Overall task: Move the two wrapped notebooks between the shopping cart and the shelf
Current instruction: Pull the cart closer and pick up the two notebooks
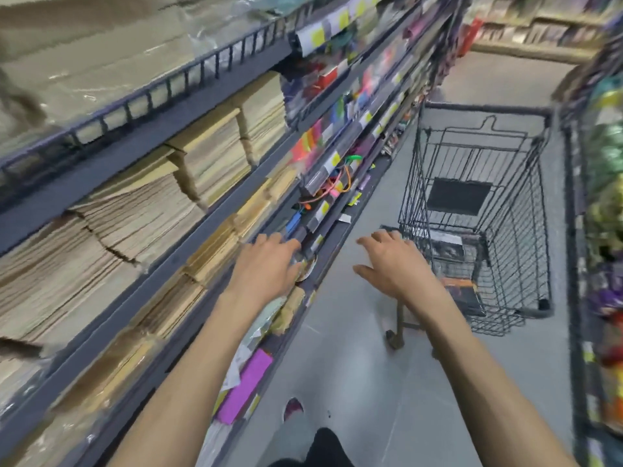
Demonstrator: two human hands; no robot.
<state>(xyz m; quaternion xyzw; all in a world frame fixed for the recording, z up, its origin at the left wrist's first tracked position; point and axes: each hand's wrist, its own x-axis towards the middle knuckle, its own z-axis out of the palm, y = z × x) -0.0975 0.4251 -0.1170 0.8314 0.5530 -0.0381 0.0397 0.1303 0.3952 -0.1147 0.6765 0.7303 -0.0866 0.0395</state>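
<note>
A black wire shopping cart (526,210) stands in the aisle to the right. Two wrapped notebooks lie in its near end: a black-and-white one (446,246) and, nearer me, a dark one with an orange band (463,291). My right hand (387,261) hovers over the floor just left of the cart's near corner, fingers spread and empty. My left hand (266,264) reaches toward the lower tier of the shelf (161,129) on the left, fingers extended over a round patterned item; it holds nothing that I can see. The view is blurred.
The left shelving holds stacks of brown paper pads and colourful stationery, with a magenta pack (244,385) low down. Another rack (606,197) of goods lines the right side. Grey floor (354,332) runs between them. My shoe tip (293,407) shows below.
</note>
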